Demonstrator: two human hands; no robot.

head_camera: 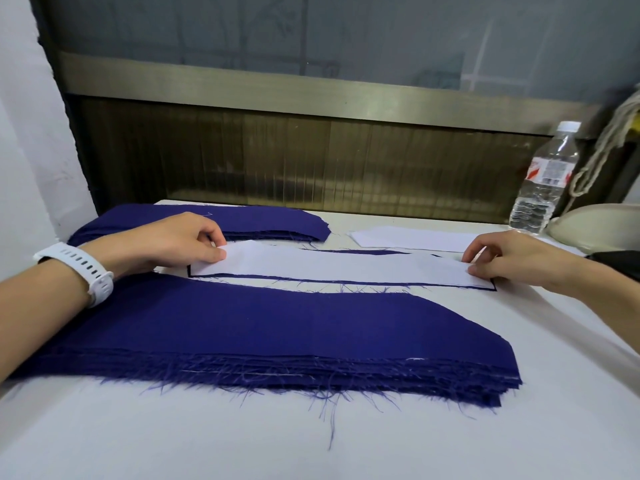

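White strip [339,268] of thin cloth lies flat across the middle of the surface [311,445], running from nine o'clock to three o'clock. It sits on top of a purple strip [311,280] of much the same shape, and I can see only a thin dark edge of that one along the near side and at both ends.

From my seat I see the left hand [173,242] at nine o'clock. Its fingers [216,252] are curled in, and thumb and fingertips pinch the left end of the white strip. A white watch [79,268] is on that wrist, and the forearm rests over purple cloth.

At three o'clock is the right hand [509,258]. Its fingers [485,249] are bent, and with the thumb they hold the strip's right end down at the corner.

At six o'clock, just beside the strip, a thick purple stack [277,327] lies with frayed threads hanging off its near edge. A second purple stack [270,220] lies at eleven o'clock, close behind the left hand. A loose white piece [412,239] lies at one o'clock, apart from the strip. At two o'clock a clear water bottle [543,181] stands upright at the far edge.
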